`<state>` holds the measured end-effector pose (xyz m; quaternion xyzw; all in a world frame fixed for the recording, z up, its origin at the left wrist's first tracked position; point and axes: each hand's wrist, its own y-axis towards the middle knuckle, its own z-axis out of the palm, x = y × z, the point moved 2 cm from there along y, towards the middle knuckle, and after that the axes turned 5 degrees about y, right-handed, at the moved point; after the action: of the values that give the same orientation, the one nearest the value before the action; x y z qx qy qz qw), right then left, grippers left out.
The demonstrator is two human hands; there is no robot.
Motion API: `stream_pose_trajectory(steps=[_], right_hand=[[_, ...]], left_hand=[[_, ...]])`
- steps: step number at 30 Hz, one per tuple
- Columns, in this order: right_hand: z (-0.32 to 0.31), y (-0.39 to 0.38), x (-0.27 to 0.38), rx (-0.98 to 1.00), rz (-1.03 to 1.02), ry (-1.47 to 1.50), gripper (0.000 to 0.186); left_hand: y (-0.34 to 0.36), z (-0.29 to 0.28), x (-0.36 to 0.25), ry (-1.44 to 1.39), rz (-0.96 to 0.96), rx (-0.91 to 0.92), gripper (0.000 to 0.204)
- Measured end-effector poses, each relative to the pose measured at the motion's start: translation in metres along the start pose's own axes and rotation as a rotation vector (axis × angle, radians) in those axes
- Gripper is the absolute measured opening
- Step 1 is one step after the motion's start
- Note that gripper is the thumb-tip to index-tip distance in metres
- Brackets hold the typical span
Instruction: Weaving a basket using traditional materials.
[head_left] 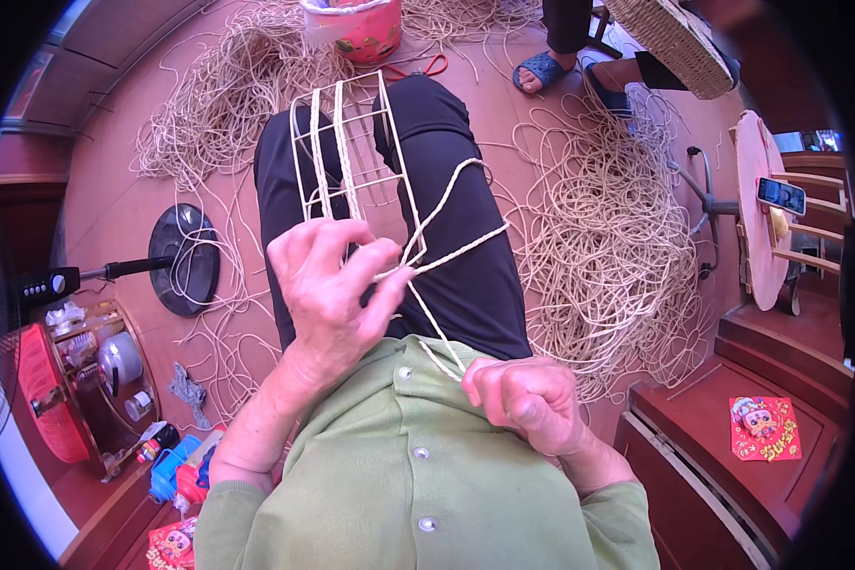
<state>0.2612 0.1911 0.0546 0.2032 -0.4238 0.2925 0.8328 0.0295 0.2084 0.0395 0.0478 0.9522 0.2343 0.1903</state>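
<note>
Across my thighs lies a cream wire frame (396, 142), an open rectangular rack with crossbars. Lengths of beige cord (341, 152) run along it, lashed on lengthwise. At the frame's near end my left hand (332, 285) is closed, thumb and fingers pinching the cord where it crosses the corner. Lower right, by my shirt front, my right hand (527, 399) is a fist around the cord's strands, which stretch taut up to the left hand. A loose loop of the cord lies over my right thigh. The left palm hides part of the frame's near edge.
Big tangled heaps of cord (608, 275) cover the floor at right and far left (247, 85). A pink bucket (366, 33) stands ahead. Another person's slippered foot (541, 71) is beyond, near a woven basket (679, 43). A black round fan base (185, 258) is at left.
</note>
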Motion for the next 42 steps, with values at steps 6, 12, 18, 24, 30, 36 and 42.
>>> stream_pose_trajectory(steps=[6,12,18,24,30,36,42], right_hand=[[0.006,0.019,0.006,0.102,-0.052,-0.046,0.043],[0.011,0.048,0.032,0.221,-0.17,-0.163,0.043],[-0.009,0.12,0.058,-0.006,-0.219,-0.386,0.042],[-0.079,0.234,0.023,-0.013,0.01,-0.206,0.042],[-0.131,0.258,-0.009,-0.175,0.175,-0.334,0.031],[-0.131,0.21,0.025,-0.256,-0.363,-1.604,0.019],[-0.053,0.113,-0.001,0.044,-0.721,-1.565,0.023]], left_hand=[[0.028,0.022,-0.001,0.015,0.253,0.211,0.023],[0.024,0.02,0.032,-0.968,-0.504,0.698,0.007],[0.039,0.017,0.047,-1.419,-0.768,0.567,0.008],[0.067,0.0,0.071,-1.255,-0.629,0.339,0.012],[0.126,0.042,0.113,-0.551,-0.323,0.237,0.01],[0.144,0.066,0.111,-0.344,-0.332,0.353,0.018],[0.149,0.073,0.115,-0.281,-0.339,0.306,0.023]])
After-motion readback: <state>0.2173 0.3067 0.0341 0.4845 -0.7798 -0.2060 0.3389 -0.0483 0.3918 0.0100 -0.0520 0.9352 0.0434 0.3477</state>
